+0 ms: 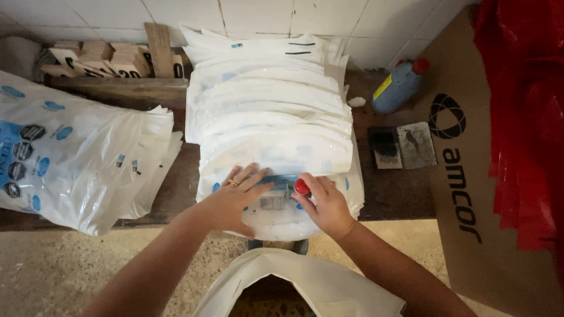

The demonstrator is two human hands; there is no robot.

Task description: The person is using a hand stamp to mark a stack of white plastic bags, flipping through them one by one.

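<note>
Stack of white plastic bags [273, 126] lies overlapped in long fanned pile on desk [393, 194], running from wall toward you; blue print shows faintly through. Top bag at near end hangs slightly over desk edge. Your left hand [235, 199] lies flat on top bag, fingers spread, ring visible. Your right hand [326, 205] grips stamp with red knob [301, 186], pressed upright onto blue printed band of same bag, just beside your left fingertips.
</note>
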